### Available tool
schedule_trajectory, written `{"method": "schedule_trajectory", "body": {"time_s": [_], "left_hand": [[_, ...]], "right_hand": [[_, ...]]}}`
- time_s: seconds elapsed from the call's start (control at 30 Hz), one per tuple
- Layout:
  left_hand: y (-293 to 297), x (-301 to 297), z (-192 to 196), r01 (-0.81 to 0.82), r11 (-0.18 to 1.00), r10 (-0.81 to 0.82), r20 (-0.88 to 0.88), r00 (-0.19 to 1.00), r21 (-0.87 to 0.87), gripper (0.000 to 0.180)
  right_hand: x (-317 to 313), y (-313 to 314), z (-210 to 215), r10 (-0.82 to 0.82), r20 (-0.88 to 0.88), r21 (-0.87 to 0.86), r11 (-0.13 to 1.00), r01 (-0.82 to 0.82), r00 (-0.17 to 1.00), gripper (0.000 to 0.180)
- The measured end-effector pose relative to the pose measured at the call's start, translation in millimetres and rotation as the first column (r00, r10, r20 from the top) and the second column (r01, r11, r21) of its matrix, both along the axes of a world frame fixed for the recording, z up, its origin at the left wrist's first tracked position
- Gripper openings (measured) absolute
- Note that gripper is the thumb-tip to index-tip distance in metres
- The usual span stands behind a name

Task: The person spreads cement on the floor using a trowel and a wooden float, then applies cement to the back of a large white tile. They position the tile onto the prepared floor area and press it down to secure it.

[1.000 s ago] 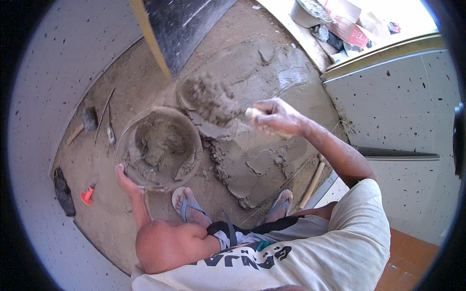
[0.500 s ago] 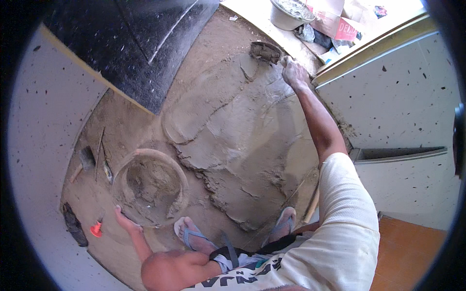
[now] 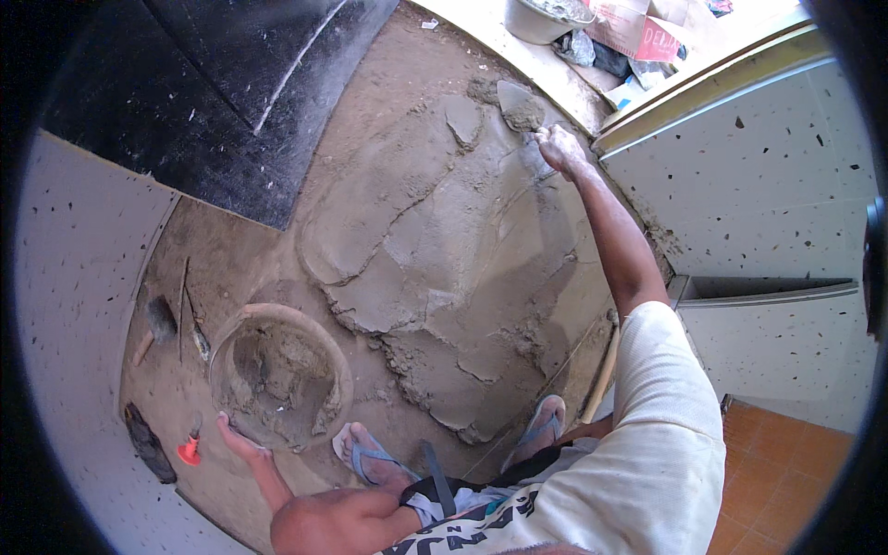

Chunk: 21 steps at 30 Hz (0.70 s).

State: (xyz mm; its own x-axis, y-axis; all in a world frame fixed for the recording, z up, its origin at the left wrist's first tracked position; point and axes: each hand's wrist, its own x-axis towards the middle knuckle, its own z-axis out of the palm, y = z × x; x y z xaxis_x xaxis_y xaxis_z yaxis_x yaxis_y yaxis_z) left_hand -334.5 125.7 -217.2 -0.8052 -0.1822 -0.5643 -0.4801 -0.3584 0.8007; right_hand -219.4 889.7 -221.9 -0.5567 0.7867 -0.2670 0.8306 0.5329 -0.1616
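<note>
Currently, wet grey mortar [image 3: 462, 259] covers the middle of the floor in a broad bed, its near left edge ragged and crumbly, its top smeared in overlapping ridges with some smoother, shinier patches. The right hand [image 3: 560, 151] is at the far right end of the bed, fingers closed around the handle of a trowel [image 3: 511, 95]; the blade is over the far margin, with a lump of mortar at it. Whether blade meets bed: cannot tell. The left hand [image 3: 245, 442] lies against the near left side of a round basin [image 3: 341, 375], which stands left of the bed and is partly filled with mortar; cannot tell whether its fingers close on the rim. Brown, dusty ground [image 3: 356, 153] surrounds the bed. A hammer [image 3: 162, 320] and a red-handled tool [image 3: 190, 451] lie left of the basin, toward the wall. Room: pale, dark-flecked walls [image 3: 740, 176] on both sides; a black panel [image 3: 268, 111] at upper left, scuffed white; orange tiles [image 3: 763, 481] at lower right. Beyond a bright threshold at the top, a bucket [image 3: 541, 23] stands beside a cardboard box [image 3: 624, 32].
</note>
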Motion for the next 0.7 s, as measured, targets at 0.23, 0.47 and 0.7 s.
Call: {"method": "schedule_trajectory", "body": {"time_s": [0.23,0.47,0.7], "left_hand": [[-13.2,-3.8,-8.3,0.001,0.999,-0.001,0.007,1.000,-0.046,0.052],[-28.8,-2.4,-16.1,0.010,0.999,-0.009,0.021,1.000,-0.049,0.052],[-34.5,0.5,-17.7,-0.011,0.997,0.012,0.020,1.000,-0.076,0.053]], "right_hand": [[-29.4,39.6,-12.1,0.394,0.286,0.048,0.905,-0.423,0.874,0.045],[-22.3,69.6,-22.9,-0.126,-0.101,-0.307,0.947,0.090,0.987,0.044],[23.5,57.5,9.4,-0.401,-0.163,-0.463,0.838,0.289,0.901,0.036]]}}
